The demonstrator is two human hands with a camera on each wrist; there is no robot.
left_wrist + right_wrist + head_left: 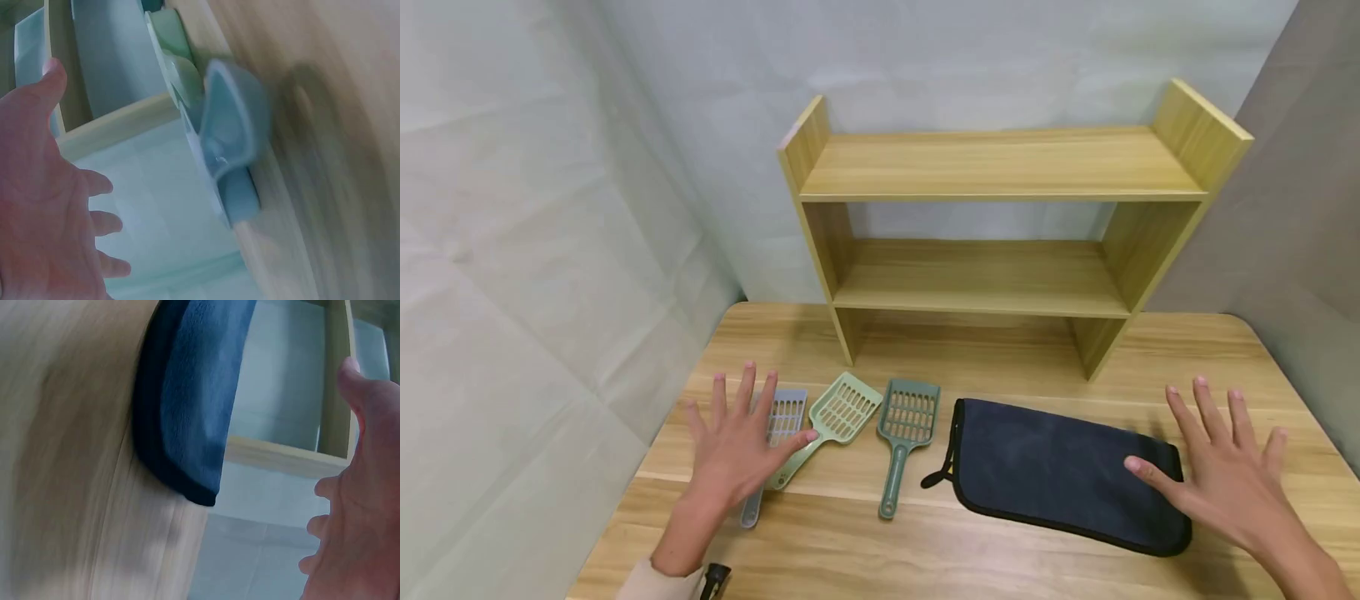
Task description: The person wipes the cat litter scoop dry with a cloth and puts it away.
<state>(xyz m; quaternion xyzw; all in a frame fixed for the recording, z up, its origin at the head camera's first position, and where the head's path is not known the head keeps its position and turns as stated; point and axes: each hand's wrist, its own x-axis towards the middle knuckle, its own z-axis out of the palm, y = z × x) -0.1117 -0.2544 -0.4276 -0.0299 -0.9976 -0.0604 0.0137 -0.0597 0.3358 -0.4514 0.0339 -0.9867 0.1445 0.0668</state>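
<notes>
Both hands are spread over the table and hold nothing. My left hand (pixel 735 457) hovers over the grey-blue litter scoop (pixel 787 414), hiding part of it. Beside that scoop lies a light green litter scoop (pixel 846 408), its handle angled toward the left hand. A dark green litter scoop (pixel 908 412) lies further right, handle toward me. At the right is a flat navy fabric case (pixel 1060 471) with black edging and a loop at its left end. My right hand (pixel 1232 479) is above the case's right end, thumb overlapping it in the head view.
A two-tier wooden shelf (pixel 1000 162) stands at the back of the wooden table (pixel 850 554), with nothing on its boards. Pale cloth (pixel 542 250) hangs behind and to the left. A black object (pixel 716 575) shows by the left sleeve.
</notes>
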